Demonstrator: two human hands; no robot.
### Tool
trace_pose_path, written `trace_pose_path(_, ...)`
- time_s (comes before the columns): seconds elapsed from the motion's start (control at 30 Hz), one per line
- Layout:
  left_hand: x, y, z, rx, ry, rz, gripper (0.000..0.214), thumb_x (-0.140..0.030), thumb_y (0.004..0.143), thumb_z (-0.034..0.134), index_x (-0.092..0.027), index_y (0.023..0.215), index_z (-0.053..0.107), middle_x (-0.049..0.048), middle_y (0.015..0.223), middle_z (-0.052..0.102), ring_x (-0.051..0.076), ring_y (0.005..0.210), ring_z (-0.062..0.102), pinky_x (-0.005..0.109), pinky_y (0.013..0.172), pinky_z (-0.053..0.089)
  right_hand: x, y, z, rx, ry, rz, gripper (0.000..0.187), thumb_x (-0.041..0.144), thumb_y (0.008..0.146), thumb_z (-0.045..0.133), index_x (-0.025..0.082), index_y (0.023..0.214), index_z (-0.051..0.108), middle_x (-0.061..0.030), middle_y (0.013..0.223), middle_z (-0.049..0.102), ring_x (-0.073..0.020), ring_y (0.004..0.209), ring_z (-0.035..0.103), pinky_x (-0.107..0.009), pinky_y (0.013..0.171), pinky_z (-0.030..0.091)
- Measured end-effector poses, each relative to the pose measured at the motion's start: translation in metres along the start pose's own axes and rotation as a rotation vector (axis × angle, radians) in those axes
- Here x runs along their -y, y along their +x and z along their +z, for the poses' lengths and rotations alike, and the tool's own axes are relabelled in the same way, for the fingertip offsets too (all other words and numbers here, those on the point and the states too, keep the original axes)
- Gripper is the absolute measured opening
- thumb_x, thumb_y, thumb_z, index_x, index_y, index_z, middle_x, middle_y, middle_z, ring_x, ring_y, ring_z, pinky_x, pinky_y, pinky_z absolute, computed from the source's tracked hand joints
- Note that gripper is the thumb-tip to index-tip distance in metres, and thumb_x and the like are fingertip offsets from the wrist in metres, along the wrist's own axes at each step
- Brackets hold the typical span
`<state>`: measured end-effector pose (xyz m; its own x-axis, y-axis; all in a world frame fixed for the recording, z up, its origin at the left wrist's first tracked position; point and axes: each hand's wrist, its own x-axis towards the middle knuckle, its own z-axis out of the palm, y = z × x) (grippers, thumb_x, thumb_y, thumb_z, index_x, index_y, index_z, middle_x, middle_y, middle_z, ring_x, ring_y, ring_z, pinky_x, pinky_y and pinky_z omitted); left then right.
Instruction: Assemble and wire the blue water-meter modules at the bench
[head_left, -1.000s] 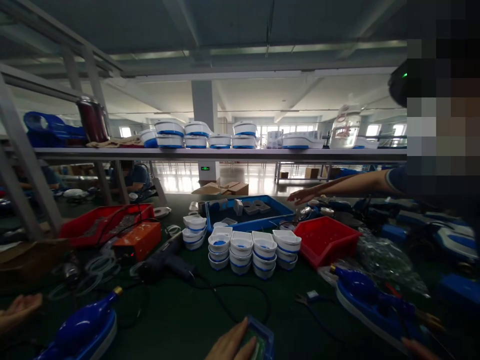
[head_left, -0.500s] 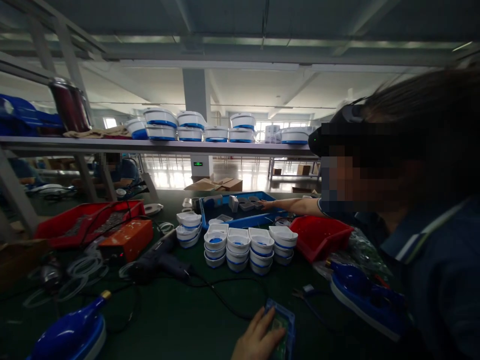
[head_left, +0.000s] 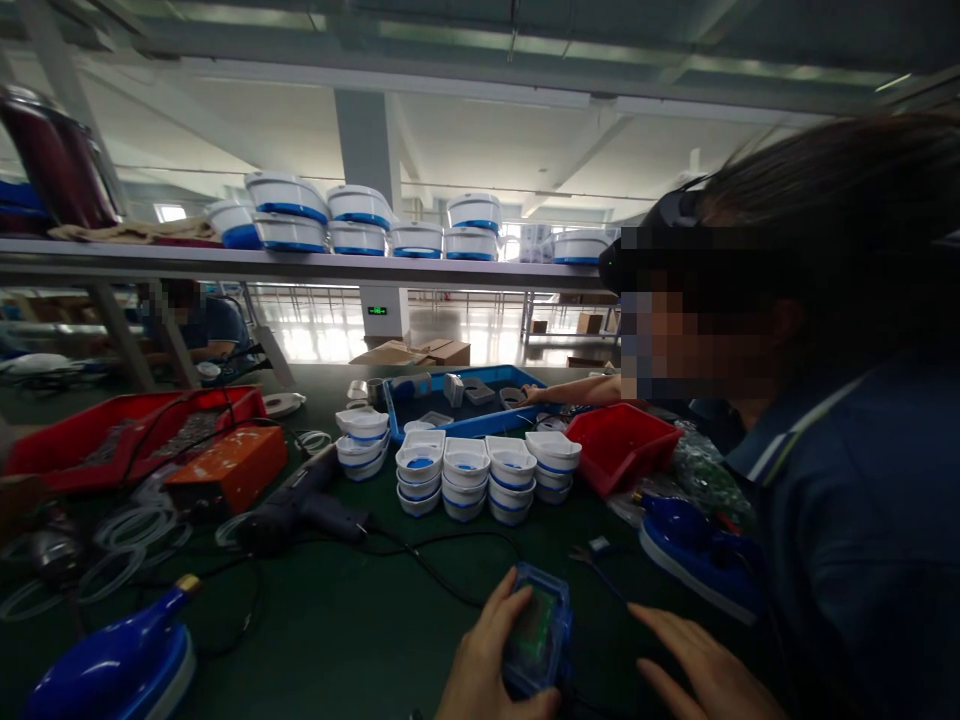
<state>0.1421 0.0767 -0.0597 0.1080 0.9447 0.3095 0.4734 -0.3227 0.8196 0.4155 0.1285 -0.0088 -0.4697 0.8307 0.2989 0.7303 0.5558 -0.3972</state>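
Green-matted worktop [head_left: 352, 625] on a factory line: your left hand [head_left: 484, 665] wraps the near-left side of a small clear-blue casing [head_left: 538, 630] with a green board inside. The grip is closed on its edge, which leaves the face of the board uncovered and turned up toward you. The casing sits low at centre, close to the worktop's near edge; whether it rests on the mat or is held just above it cannot be told. Your right hand [head_left: 705, 670] lies just beside it, grip wide and empty, fingers flat and pointing toward the casing. Nested white-and-blue cups [head_left: 465, 475] stand in tight stacks beyond, seemingly packed that way to save room, with a red bin [head_left: 622, 445] just to their right and a blue tray [head_left: 420, 425] behind. A co-worker [head_left: 847, 480] leans in from your right, one hand [head_left: 534, 394] stretched into that tray. A black pistol-shaped tool [head_left: 300, 510] lies on its side to the left, its cable trailing toward the casing.
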Motion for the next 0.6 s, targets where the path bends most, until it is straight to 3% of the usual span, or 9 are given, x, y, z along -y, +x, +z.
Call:
trace_pose_path(0.17, -0.001, -0.009, 0.0, -0.136, -0.173, -0.02, 0.074, -0.034, 0.076, 0.062, -0.016, 0.143, 0.036, 0.0136, 0.153, 0.03, 0.029, 0.141, 0.028, 0.046, 0.117, 0.024, 0.04, 0.009, 0.027, 0.139, 0.031, -0.076, 0.051, 0.037, 0.087, 0.06, 0.018, 0.134, 0.056, -0.0098, 0.129, 0.058, -0.0304, 0.115, 0.058, -0.041, 0.095, 0.053)
trace_pose_path(0.27, 0.003, -0.007, 0.002, -0.191, -0.314, -0.109, 0.068, -0.043, 0.085, 0.054, -0.015, 0.144, 0.034, 0.0136, 0.151, 0.034, 0.028, 0.141, 0.029, 0.044, 0.118, 0.023, 0.051, 0.007, 0.046, 0.104, 0.047, -0.143, 0.062, 0.036, 0.084, 0.066, 0.017, 0.14, 0.049, -0.0116, 0.138, 0.048, -0.0322, 0.122, 0.051, -0.044, 0.099, 0.05)
trace_pose_path(0.37, 0.002, -0.001, 0.002, -0.242, -0.485, -0.265, 0.062, -0.048, 0.092, 0.043, -0.014, 0.143, 0.032, 0.016, 0.149, 0.036, 0.028, 0.137, 0.037, 0.044, 0.115, 0.031, 0.051, 0.003, 0.06, 0.064, 0.042, -0.101, 0.065, 0.031, 0.082, 0.067, 0.015, 0.142, 0.046, -0.0141, 0.142, 0.043, -0.0342, 0.126, 0.047, -0.049, 0.1, 0.048)
trace_pose_path(0.47, -0.003, -0.001, 0.002, -0.102, -0.537, -0.24, 0.067, -0.052, 0.091, 0.048, -0.014, 0.144, 0.033, 0.0171, 0.148, 0.038, 0.029, 0.134, 0.042, 0.043, 0.113, 0.034, 0.046, -0.005, 0.072, 0.094, 0.083, -0.048, 0.073, 0.024, 0.078, 0.069, 0.012, 0.144, 0.041, -0.0169, 0.146, 0.035, -0.0342, 0.13, 0.041, -0.05, 0.102, 0.044)
trace_pose_path(0.6, -0.006, -0.007, 0.004, 0.045, -0.428, -0.166, 0.079, -0.052, 0.086, 0.055, -0.011, 0.148, 0.026, 0.0164, 0.151, 0.034, 0.028, 0.139, 0.034, 0.042, 0.117, 0.026, 0.041, -0.016, 0.087, 0.121, 0.137, 0.012, 0.089, 0.017, 0.076, 0.065, 0.016, 0.152, 0.019, -0.0155, 0.152, 0.023, -0.0288, 0.137, 0.029, -0.048, 0.107, 0.039)
